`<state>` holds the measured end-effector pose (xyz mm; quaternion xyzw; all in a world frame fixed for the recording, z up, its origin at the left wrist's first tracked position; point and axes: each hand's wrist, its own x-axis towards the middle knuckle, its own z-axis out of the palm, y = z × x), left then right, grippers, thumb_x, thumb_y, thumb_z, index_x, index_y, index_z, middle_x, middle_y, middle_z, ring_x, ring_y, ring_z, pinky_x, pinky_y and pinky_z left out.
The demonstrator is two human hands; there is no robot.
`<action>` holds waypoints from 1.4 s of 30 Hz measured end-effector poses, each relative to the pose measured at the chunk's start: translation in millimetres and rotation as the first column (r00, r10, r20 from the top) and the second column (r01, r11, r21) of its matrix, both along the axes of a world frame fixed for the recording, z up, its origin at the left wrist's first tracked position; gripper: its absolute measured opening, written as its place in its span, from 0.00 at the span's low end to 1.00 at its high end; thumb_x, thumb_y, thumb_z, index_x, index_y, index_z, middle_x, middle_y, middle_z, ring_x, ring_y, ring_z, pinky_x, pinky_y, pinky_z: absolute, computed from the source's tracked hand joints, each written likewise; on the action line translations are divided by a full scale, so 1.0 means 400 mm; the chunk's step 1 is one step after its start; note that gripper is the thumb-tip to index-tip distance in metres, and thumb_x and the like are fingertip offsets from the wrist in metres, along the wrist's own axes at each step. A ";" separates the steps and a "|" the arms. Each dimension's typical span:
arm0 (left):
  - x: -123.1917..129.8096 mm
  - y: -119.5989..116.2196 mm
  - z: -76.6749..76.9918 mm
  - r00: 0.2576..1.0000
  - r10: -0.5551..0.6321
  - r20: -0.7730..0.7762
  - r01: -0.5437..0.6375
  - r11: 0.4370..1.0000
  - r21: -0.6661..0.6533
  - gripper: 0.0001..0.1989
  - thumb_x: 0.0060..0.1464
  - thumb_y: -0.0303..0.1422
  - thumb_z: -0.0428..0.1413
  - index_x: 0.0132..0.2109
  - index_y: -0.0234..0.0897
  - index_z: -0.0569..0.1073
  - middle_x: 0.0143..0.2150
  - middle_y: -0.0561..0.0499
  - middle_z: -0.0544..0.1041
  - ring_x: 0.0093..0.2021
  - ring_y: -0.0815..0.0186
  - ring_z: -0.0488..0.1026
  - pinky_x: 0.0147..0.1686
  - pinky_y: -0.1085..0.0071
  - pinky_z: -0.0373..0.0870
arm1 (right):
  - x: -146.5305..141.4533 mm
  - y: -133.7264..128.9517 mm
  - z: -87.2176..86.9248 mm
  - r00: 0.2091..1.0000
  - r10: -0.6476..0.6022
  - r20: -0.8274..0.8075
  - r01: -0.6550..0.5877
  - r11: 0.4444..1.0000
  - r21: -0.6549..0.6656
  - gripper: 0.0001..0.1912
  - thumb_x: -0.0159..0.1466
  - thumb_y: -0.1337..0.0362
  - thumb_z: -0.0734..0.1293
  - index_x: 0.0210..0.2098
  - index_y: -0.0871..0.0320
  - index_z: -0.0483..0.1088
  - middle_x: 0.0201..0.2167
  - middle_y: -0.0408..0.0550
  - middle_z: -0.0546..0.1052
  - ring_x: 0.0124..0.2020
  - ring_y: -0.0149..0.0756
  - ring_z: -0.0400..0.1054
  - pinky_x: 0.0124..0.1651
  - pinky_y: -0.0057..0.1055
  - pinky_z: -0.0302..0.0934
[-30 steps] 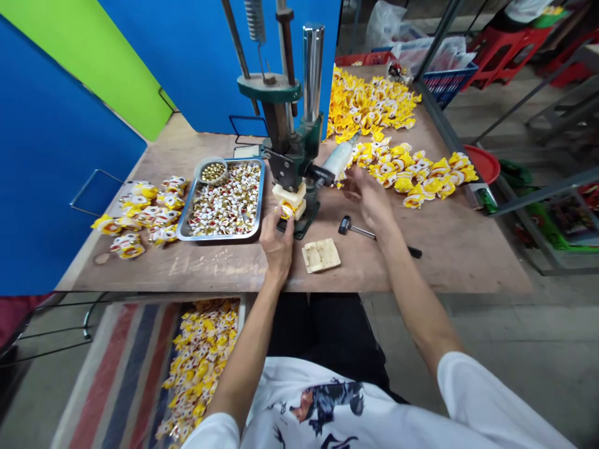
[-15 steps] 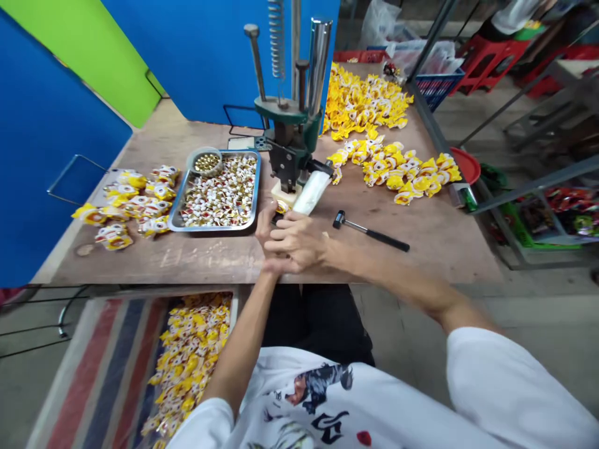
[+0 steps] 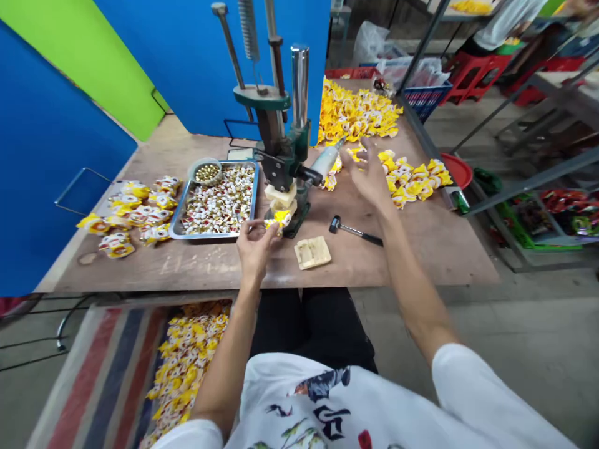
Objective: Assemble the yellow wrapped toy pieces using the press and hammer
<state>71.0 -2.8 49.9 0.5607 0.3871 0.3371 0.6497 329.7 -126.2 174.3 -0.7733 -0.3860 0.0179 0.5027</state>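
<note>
A small yellow-and-white piece is at the fingertips of the person's left hand, pinched between thumb and fingers, just in front of the cream blocks at the foot of a green and black press. The right hand is raised with its fingers spread, holding nothing visible, near the press's lever, whose grip is wrapped in pale material. Between the two hands, nearer the person, a shallow cream mould lies on the wooden tabletop, with a black-headed hammer below the right hand, partly hidden by the forearm. Left of the left hand is a metal tray full of small white, red and gold parts, a round bowl of gold beads in its far corner. Farther left sits a cluster of yellow-and-white figures. Beyond the right hand are more such figures, backed by a larger yellow heap.
</note>
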 end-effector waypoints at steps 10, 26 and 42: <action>-0.051 -0.102 0.024 0.921 -0.389 0.014 0.376 0.880 -0.291 0.29 0.52 0.57 0.74 0.40 0.37 0.76 0.28 0.50 0.80 0.22 0.65 0.78 0.23 0.70 0.77 | -0.322 -0.194 -0.233 0.870 0.382 -0.312 -0.423 0.903 -0.073 0.19 0.73 0.50 0.74 0.58 0.51 0.79 0.52 0.51 0.83 0.52 0.46 0.78 0.58 0.42 0.74; -0.032 -0.102 -0.044 0.970 -0.211 -0.118 0.215 0.977 0.016 0.22 0.55 0.50 0.73 0.42 0.39 0.76 0.30 0.55 0.77 0.26 0.68 0.71 0.28 0.72 0.67 | -0.245 -0.229 -0.307 0.931 0.323 -0.172 -0.357 0.905 -0.230 0.14 0.75 0.51 0.72 0.55 0.47 0.84 0.53 0.52 0.77 0.56 0.47 0.76 0.60 0.44 0.72; 0.015 0.523 -0.059 0.429 -0.092 -0.899 0.888 0.225 0.401 0.14 0.67 0.28 0.52 0.46 0.32 0.84 0.46 0.36 0.77 0.51 0.49 0.76 0.57 0.59 0.73 | -0.230 -0.262 -0.304 0.987 0.144 -0.077 -0.156 0.972 -0.178 0.14 0.79 0.53 0.67 0.52 0.52 0.82 0.49 0.54 0.79 0.49 0.43 0.78 0.51 0.39 0.75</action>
